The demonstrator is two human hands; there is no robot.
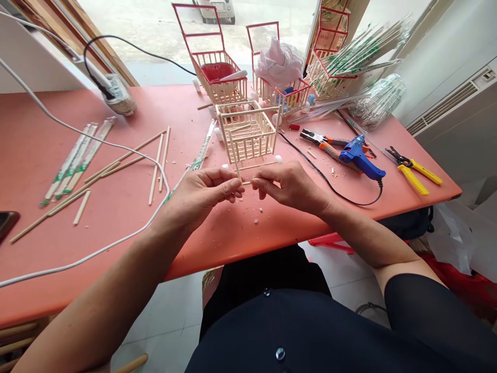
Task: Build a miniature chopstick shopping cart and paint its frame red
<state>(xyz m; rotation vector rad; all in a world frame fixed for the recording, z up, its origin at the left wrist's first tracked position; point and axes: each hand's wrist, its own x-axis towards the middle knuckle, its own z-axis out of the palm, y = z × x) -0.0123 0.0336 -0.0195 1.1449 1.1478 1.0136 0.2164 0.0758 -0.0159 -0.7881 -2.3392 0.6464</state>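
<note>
My left hand (217, 187) pinches a thin wooden chopstick (234, 153), which stands nearly upright in front of a small cart. A short stick piece (247, 183) bridges the gap between both hands' fingertips. My right hand (285, 185) is closed at that piece's right end; its fingers hide most of what they grip. Just beyond the hands sits the unpainted cart (252, 150), built of thin sticks with white wheels, and loose sticks lie inside its basket. Whether the upright chopstick touches the cart I cannot tell.
Red-trimmed carts (223, 90) stand at the back. On the right lie a blue glue gun (361, 158), orange-handled pliers (324, 142) and yellow-handled cutters (413, 168). Left are wrapped chopsticks (77, 160), loose sticks (128, 153) and a white cable (97, 142) crossing the table.
</note>
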